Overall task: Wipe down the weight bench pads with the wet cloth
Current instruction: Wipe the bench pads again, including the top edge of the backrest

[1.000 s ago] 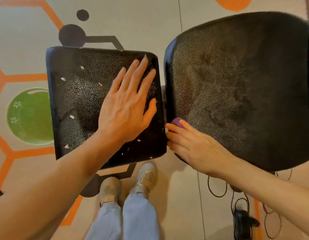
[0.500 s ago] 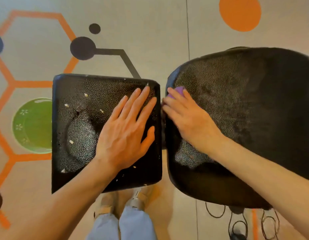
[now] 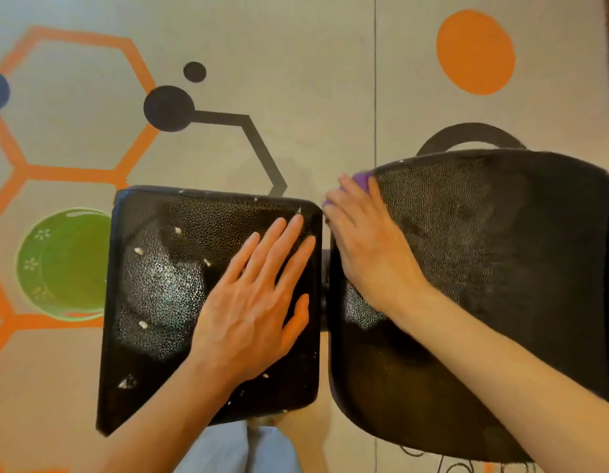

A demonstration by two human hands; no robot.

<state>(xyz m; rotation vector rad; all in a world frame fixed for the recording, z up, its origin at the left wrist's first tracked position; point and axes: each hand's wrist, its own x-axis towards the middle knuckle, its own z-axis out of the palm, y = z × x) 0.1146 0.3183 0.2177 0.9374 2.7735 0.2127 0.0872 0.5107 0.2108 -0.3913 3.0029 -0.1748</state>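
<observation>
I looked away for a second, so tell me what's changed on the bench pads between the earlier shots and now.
The right hand, pressing the purple cloth, has slid along the left edge of the right pad from its near corner to its far corner. The left hand stays flat on the left pad, whose white specks remain. The green bowl on the floor is unmoved.

This looks like a gym or fitness room rather than a home. Two black, pebble-textured weight bench pads (image 3: pixel 180 285) sit side by side over a grey floor (image 3: pixel 313 80) painted with bold decorative graphics: orange hexagon outlines (image 3: pixel 74 172), black dots joined by lines (image 3: pixel 168 108) and a solid orange circle (image 3: pixel 475 52). A green plate (image 3: pixel 57 264) lies on the floor beside the left pad, and thin black cables (image 3: pixel 456 467) trail under the right one.
</observation>
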